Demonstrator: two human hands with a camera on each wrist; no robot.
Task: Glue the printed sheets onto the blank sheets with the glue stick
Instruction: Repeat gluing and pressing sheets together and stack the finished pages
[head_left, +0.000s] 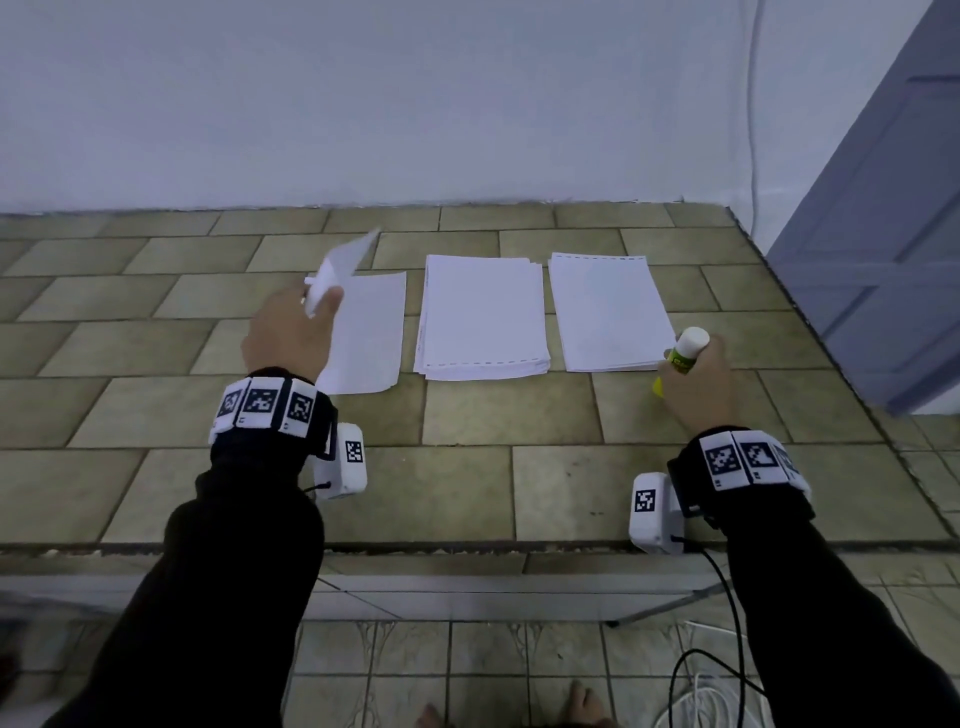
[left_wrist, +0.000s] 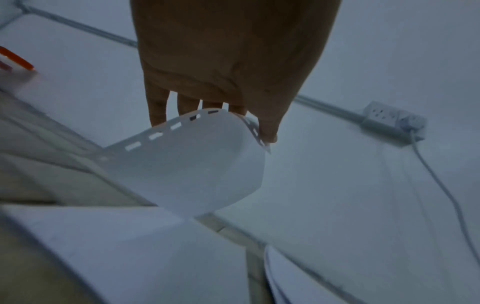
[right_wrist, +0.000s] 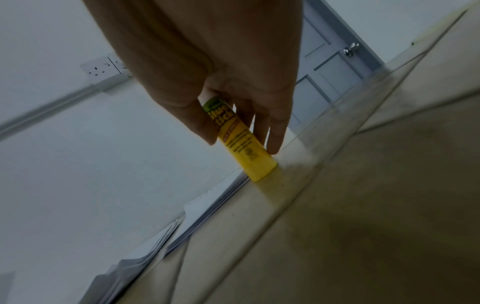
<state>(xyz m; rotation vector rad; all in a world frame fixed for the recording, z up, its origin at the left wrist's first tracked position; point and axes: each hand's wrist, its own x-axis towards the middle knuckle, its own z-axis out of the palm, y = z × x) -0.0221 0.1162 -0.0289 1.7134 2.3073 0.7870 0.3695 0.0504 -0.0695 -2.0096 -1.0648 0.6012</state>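
Three lots of white paper lie in a row on the tiled counter (head_left: 467, 415): a sheet at the left (head_left: 371, 332), a stack in the middle (head_left: 483, 317) and a stack at the right (head_left: 608, 312). My left hand (head_left: 291, 332) pinches one sheet with a dashed printed border (left_wrist: 197, 160) and holds it curled above the left sheet. My right hand (head_left: 696, 384) grips a yellow glue stick (right_wrist: 244, 148) with a white cap (head_left: 693, 340). The stick stands upright with its base on the counter, just by the right stack's near right corner.
A white wall (head_left: 415, 104) backs the counter. A grey door (head_left: 883, 234) stands beyond the counter's right edge. Wall sockets (right_wrist: 103, 67) and a hanging cable (left_wrist: 428, 174) are on the wall. Cables (head_left: 701, 675) trail on the floor below the front edge.
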